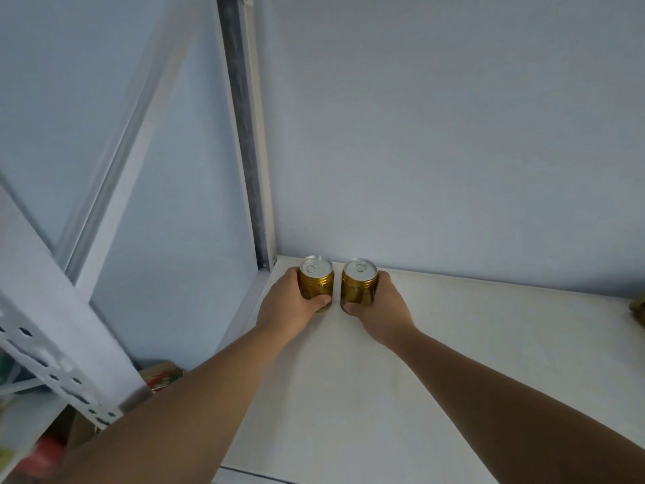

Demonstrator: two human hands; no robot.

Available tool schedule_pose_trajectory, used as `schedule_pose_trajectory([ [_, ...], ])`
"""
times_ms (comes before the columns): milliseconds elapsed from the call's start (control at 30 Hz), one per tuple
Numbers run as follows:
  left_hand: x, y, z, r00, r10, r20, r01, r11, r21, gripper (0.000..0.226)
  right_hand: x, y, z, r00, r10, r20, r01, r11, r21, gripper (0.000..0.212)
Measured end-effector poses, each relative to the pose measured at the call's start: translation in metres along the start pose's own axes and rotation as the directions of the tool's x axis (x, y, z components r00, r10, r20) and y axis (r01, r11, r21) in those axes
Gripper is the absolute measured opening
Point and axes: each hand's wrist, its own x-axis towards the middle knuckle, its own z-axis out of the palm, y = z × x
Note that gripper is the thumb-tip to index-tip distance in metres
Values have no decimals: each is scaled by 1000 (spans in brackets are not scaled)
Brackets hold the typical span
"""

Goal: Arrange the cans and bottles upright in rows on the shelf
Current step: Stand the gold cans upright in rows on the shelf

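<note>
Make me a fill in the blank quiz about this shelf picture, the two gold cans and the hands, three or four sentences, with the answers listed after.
1. Each hand holds one ____ can: the left hand the left can, the right hand the right can.
2. Both cans stand ____ on the white shelf.
3. The cans sit near the shelf's back ____ corner.
4. Between the two cans there is a narrow ____.

Answers: gold; upright; left; gap
</note>
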Motion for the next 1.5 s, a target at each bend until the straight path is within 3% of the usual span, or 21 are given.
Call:
schedule_pose_trajectory([
  [200,31,3,-8,997,-47,-59,50,998,45,66,20,-11,3,1000,27,4,-27,999,-29,56],
  [467,41,3,-7,996,-79,-32,81,995,63,63,29,-18,5,999,35,0,-35,997,-62,54],
  [567,36,2,-8,997,-71,-22,73,994,84,62,26,-19,4,999,49,0,-49,998,-40,57],
  [667,26,4,-11,992,-90,-88,97,992,79,77,17,-15,1,998,64,-7,-64,998,-16,71],
  [733,15,5,-12,986,-19,-168,48,985,168,79,9,-8,-7,998,66,3,-65,996,-59,80],
  [800,3,10,-11,971,119,-207,-61,962,267,60,-1,0,-21,999,54,-1,-53,993,-105,82],
  [933,-21,40,4,960,276,-40,-247,909,337,35,-26,22,-63,999,35,-23,-38,987,-155,79],
  [1033,-38,74,32,949,301,91,-315,905,286,39,-49,44,-104,999,27,-37,-34,977,-211,78],
  [1500,-170,279,249,843,392,367,-466,875,134,55,-212,197,-347,978,40,-206,-139,858,-495,75],
])
